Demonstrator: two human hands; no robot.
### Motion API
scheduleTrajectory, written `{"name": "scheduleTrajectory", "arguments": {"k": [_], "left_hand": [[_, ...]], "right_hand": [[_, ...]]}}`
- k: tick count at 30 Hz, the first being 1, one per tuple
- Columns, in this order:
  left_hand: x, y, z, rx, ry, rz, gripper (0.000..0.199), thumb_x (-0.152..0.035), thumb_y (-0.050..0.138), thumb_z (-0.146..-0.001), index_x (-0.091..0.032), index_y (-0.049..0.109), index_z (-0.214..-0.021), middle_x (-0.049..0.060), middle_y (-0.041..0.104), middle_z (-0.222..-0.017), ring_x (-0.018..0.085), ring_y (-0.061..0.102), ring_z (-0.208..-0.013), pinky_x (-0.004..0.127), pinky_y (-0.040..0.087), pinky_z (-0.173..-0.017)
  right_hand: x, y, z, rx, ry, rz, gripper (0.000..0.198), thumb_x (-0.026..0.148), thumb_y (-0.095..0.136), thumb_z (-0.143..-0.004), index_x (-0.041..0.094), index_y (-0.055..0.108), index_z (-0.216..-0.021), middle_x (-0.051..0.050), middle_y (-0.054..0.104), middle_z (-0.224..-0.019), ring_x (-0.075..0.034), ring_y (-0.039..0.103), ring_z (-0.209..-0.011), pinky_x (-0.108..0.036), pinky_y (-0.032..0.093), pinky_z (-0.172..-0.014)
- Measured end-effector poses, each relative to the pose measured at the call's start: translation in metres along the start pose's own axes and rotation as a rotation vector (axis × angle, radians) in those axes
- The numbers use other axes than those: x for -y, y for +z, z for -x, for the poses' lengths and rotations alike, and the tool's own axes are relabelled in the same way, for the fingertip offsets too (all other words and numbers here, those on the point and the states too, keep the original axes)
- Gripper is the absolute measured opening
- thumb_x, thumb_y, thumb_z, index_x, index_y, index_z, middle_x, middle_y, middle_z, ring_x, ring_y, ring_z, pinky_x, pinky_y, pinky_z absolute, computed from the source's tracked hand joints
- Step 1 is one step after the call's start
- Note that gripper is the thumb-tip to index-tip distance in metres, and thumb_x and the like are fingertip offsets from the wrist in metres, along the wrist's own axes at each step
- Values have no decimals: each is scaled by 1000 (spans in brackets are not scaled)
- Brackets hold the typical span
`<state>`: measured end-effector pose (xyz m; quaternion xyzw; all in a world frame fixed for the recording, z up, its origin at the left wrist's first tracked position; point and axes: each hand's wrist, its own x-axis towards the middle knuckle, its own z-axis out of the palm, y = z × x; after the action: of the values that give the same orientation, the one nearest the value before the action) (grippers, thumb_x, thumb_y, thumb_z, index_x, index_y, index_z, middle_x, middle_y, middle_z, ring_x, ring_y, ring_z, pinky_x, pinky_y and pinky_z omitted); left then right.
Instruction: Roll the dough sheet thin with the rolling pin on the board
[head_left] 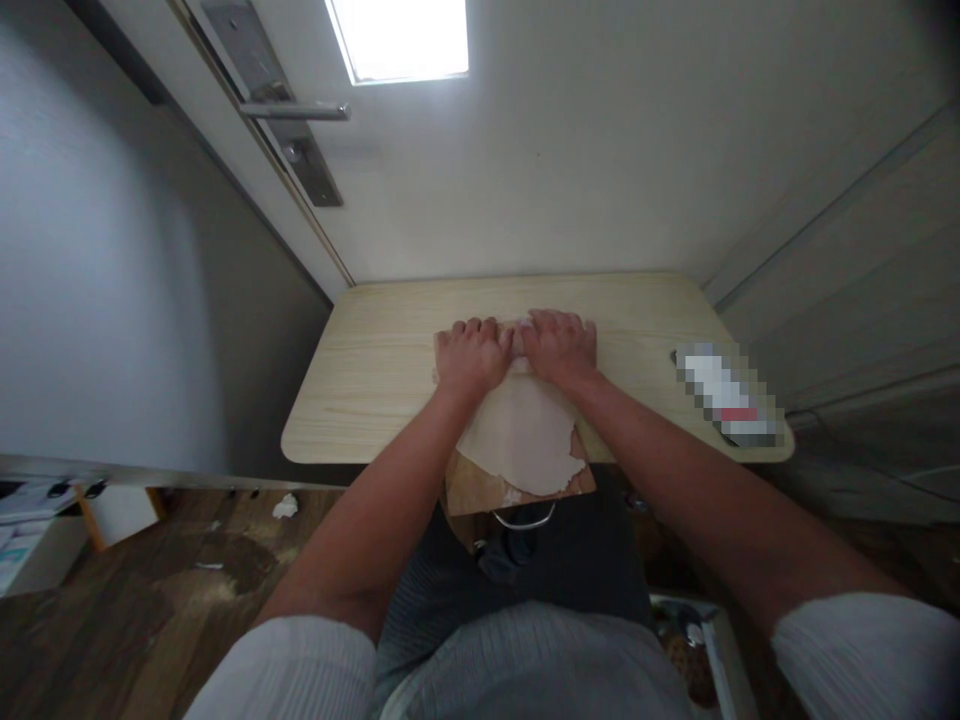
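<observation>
A thin, pale sheet of dough (521,430) with a ragged near edge lies over a wooden board (480,488). My left hand (472,355) and my right hand (556,345) press down side by side at the far end of the sheet, thumbs almost meeting. Their fingers curl over a thicker, roll-like part of the dough that shows between the thumbs. Whether a rolling pin is inside or under it I cannot tell, since my hands cover most of that end. The board juts over the near edge of the table, with a metal handle (525,520) below it.
The light wood table (375,370) stands against a white door with a lever handle (300,110). On its right end lies a blurred-out, phone-like object (727,395). Crumpled white paper (285,506) is on the floor at left. An open box (712,650) stands low at right.
</observation>
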<state>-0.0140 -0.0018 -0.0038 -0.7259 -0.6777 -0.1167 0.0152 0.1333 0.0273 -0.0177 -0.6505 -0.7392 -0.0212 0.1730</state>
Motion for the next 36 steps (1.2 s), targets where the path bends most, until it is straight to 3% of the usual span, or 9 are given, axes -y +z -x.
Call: {"name": "scheduleTrajectory", "arguments": {"k": [8, 16, 27, 36], "left_hand": [[1, 0, -11, 2, -11, -6, 62, -56, 15, -101, -20, 64, -115, 15, 66, -120, 32, 53, -115, 49, 39, -95], [4, 0, -22, 19, -1, -23, 55, -45, 19, -102, -17, 65, -113, 17, 67, -119, 33, 52, -117, 48, 39, -94], [9, 7, -36, -1, 4, -24, 55, -41, 19, -102, -16, 68, -109, 18, 67, -114, 33, 53, -113, 49, 39, -93], [12, 7, -51, 58, 10, -19, 54, -41, 20, -102, -16, 68, -108, 17, 68, -112, 32, 57, -109, 50, 40, -93]], "right_hand": [[2, 1, -11, 42, 23, -24, 54, 53, 29, -101, 21, 65, -127, -14, 68, -124, -31, 57, -112, -44, 35, -93], [2, -1, -16, 102, 3, 0, 63, 56, 23, -101, 20, 73, -111, -15, 71, -111, -29, 60, -102, -41, 39, -86], [2, 4, -32, 118, 6, 12, 67, 61, 25, -99, 16, 75, -110, -19, 68, -113, -32, 57, -105, -45, 40, -87], [1, 10, -48, 147, -1, -1, 70, 63, 24, -98, 15, 74, -113, -21, 66, -116, -34, 55, -108, -48, 40, -88]]}}
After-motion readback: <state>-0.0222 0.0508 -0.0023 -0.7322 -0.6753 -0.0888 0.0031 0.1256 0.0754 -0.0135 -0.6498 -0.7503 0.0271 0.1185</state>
